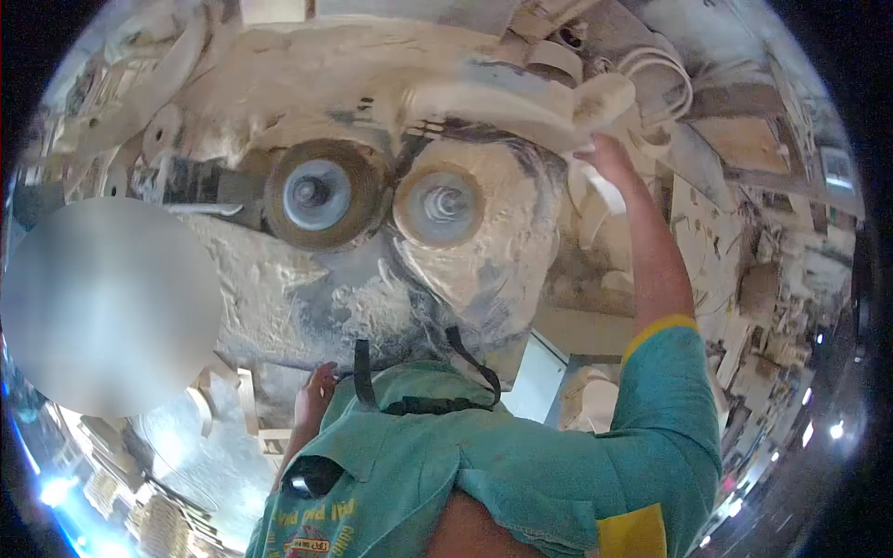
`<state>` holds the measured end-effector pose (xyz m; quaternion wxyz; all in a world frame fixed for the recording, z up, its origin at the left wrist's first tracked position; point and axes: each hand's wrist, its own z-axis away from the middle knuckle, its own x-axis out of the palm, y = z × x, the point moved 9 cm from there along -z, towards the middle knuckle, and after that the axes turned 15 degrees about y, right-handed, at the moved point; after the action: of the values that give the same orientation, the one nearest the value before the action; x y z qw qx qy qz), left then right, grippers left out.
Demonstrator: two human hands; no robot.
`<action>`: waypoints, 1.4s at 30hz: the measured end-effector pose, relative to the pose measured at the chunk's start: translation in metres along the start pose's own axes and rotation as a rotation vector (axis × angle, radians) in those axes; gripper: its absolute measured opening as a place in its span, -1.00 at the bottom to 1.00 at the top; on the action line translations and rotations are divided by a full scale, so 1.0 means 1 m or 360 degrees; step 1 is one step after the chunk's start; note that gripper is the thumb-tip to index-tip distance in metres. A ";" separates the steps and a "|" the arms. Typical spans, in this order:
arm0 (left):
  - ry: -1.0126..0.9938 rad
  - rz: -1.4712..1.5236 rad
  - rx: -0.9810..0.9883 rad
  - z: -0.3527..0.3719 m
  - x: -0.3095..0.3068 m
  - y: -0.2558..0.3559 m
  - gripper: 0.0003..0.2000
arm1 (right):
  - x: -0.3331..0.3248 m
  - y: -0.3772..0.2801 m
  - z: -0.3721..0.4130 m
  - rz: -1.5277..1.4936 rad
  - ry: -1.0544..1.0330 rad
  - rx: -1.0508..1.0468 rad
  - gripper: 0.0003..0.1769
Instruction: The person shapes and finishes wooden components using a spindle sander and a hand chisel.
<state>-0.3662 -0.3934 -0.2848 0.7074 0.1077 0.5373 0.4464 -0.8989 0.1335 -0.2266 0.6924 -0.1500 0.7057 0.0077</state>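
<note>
My right hand [611, 160] is stretched out at the upper right, its fingers closed around a pale, flat piece [606, 192] whose kind I cannot make out. A long, cream-coloured curved arm or guard [493, 104] lies just beyond that hand. My left hand [316, 395] hangs low beside my body, near the machine's front edge, with fingers loosely bent and apart and nothing visible in them. Two round wheels, a dark-rimmed one [316, 193] and a tan-rimmed one [439, 205], face up on the dust-covered machine [474, 279] in front of me.
Dust coats the machine's surfaces. A looped pale hose or cable [665, 88] lies at the upper right. Light-coloured pieces [163, 521] are stacked at the lower left. A pale panel [537, 377] stands right of my waist. A blurred disc covers part of the left side.
</note>
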 end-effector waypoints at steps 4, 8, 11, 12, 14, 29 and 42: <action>-0.0199 -0.0053 -0.0112 -0.016 0.011 -0.034 -0.71 | 0.017 0.062 0.066 -0.0453 -0.0353 0.0733 -0.34; -0.0178 -0.0014 0.0117 -0.030 0.011 -0.046 -0.73 | 0.030 0.009 0.099 -0.0901 -0.0608 0.0837 -0.39; -0.0146 -0.0070 0.0288 -0.035 0.006 -0.031 -0.74 | 0.026 -0.041 0.104 -0.0756 -0.0932 0.0714 -0.38; -0.0184 -0.0045 0.0319 -0.035 0.013 -0.054 -0.74 | 0.032 -0.048 0.103 -0.0630 -0.0939 0.0674 -0.36; -0.0104 0.0005 0.0367 -0.030 0.016 -0.099 -0.74 | 0.056 -0.056 0.091 -0.0360 -0.0922 0.0580 -0.31; -0.1106 -0.0199 0.1173 -0.097 0.088 0.029 -0.73 | -0.074 -0.160 0.328 -0.1289 0.0745 0.1006 -0.60; -0.2498 -0.0944 0.2513 0.143 0.212 0.132 -0.77 | 0.059 -0.420 0.738 -0.1637 0.0873 0.1906 -0.50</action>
<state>-0.3069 -0.1117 -0.2855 0.6596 0.6382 0.0831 -0.3883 -0.0855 -0.1182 -0.2320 0.3758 -0.0565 0.5775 -0.7225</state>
